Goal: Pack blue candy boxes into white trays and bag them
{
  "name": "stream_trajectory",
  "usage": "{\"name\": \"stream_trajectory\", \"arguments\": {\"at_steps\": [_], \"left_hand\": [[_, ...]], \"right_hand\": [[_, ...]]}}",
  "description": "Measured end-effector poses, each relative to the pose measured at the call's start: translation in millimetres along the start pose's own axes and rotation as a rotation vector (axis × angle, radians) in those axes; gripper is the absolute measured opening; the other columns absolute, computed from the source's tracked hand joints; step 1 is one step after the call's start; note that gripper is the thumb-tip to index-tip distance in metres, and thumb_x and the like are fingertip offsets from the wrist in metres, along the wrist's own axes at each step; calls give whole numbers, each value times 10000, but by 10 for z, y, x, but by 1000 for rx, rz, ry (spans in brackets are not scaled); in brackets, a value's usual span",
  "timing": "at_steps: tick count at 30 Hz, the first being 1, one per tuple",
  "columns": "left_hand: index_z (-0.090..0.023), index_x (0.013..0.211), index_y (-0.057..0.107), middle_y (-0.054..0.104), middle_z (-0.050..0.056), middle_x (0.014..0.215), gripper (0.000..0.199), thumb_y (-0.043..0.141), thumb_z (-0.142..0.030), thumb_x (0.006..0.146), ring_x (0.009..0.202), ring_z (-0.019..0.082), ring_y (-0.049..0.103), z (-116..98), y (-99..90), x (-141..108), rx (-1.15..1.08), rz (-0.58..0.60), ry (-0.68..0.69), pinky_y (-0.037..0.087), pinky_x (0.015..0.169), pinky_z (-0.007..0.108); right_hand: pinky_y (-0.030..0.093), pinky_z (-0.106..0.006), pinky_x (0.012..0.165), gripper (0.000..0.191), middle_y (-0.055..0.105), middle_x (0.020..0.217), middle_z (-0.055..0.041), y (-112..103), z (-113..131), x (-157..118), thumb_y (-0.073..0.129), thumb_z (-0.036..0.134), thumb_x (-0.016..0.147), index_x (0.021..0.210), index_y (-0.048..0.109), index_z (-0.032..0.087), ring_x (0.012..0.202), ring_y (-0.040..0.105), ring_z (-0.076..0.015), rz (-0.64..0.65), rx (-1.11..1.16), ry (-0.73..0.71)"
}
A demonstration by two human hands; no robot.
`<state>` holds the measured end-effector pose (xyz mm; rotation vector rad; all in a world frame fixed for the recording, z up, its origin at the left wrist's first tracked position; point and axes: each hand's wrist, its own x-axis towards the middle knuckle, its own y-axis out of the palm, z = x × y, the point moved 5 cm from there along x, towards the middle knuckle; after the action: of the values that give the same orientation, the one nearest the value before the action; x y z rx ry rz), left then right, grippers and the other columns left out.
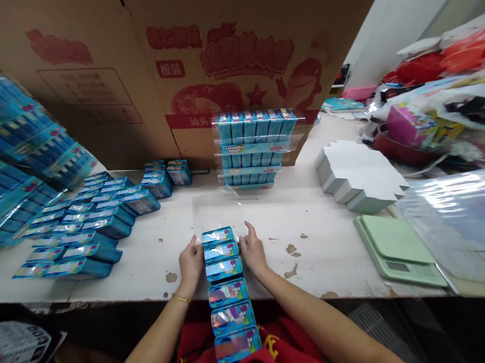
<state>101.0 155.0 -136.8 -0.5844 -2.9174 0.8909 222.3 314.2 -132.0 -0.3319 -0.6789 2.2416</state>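
A row of several small blue boxes (226, 292) runs from the table toward my body, past the table's front edge. At the row's far left side is my left hand (191, 263), its fingers curled in at a clear plastic sleeve (203, 210) by the end box. On the opposite side my right hand (253, 249) touches the row, index finger raised and the other fingers bent. The transparent sleeve lies flat beyond the row. Farther back, clear-wrapped packs of blue boxes (251, 148) stand stacked against the carton.
Large brown cartons (236, 57) form a wall behind. Loose blue boxes (86, 222) and wrapped packs (24, 133) fill the left. On the right are stacked white cards (359, 170), a green scale (398, 246), plastic sheets (459, 219) and bagged clutter (437, 101).
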Motion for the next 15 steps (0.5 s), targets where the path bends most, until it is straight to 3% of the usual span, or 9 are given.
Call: {"name": "stream_trajectory", "arguments": {"at_steps": [3, 4, 7, 10, 12, 15], "left_hand": [[-94, 1352, 274, 584, -16, 581, 630, 438, -281, 773, 546, 155, 542, -85, -34, -72, 230, 70, 118, 390, 568, 249], [-122, 1363, 255, 583, -14, 596, 616, 422, -265, 788, 555, 153, 545, -133, -33, -92, 286, 87, 167, 389, 577, 247], [-207, 1253, 452, 603, 42, 781, 432, 382, -295, 836, 699, 163, 568, -294, -35, -115, 443, 61, 330, 398, 641, 254], [-206, 1046, 598, 571, 84, 945, 325, 366, -331, 856, 842, 185, 546, -427, -44, -86, 553, -13, 479, 396, 703, 266], [-192, 965, 612, 583, 79, 922, 288, 376, -316, 856, 856, 186, 540, -487, -62, -43, 564, -41, 516, 387, 725, 267], [-196, 916, 598, 623, 46, 822, 228, 428, -325, 835, 767, 173, 555, -563, -108, 39, 546, -53, 471, 370, 665, 257]], "right_hand": [[370, -240, 569, 432, 605, 650, -23, -83, 51, -36, 359, 196, 854, 1285, 372, 172, 622, 569, -180, 87, -333, -52], [363, -246, 572, 395, 613, 675, -37, -104, 68, -30, 356, 205, 867, 1259, 404, 192, 633, 572, -185, 110, -453, -68], [355, -254, 603, 300, 616, 822, -65, -164, 158, 24, 358, 218, 887, 1160, 482, 231, 695, 568, -181, 109, -706, -198], [349, -258, 679, 219, 584, 960, -77, -224, 286, 102, 389, 192, 875, 1015, 556, 215, 832, 541, -183, 51, -793, -383], [343, -259, 694, 200, 592, 930, -70, -253, 358, 164, 401, 168, 863, 931, 587, 200, 852, 533, -184, 81, -805, -444], [339, -253, 646, 216, 619, 887, -45, -312, 470, 260, 401, 162, 852, 872, 612, 204, 801, 550, -171, 148, -739, -419]]}}
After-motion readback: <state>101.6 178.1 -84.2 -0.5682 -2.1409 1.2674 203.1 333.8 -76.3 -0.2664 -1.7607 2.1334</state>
